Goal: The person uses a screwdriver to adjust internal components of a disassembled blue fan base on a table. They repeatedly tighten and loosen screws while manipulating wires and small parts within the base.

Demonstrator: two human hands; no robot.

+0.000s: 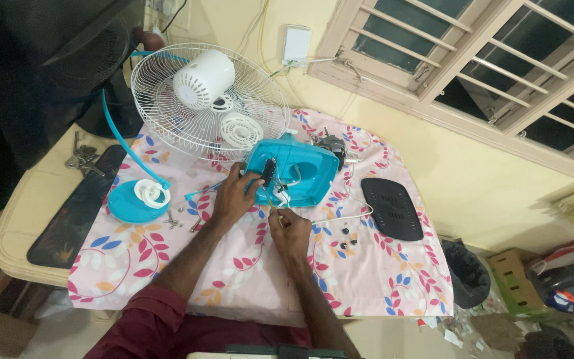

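The turquoise fan base (300, 174) lies open-side up on the floral cloth (247, 266), at twelve o'clock from both hands: left hand (234, 197) grasping its near-left edge, right hand (289, 229) just below, clenched on a thin tool.

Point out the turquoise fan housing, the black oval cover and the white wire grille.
turquoise fan housing (300, 174): head view, on its open upper face.
black oval cover (392, 207): head view, at its middle.
white wire grille (167, 113): head view, on the wires left of the white motor cap.
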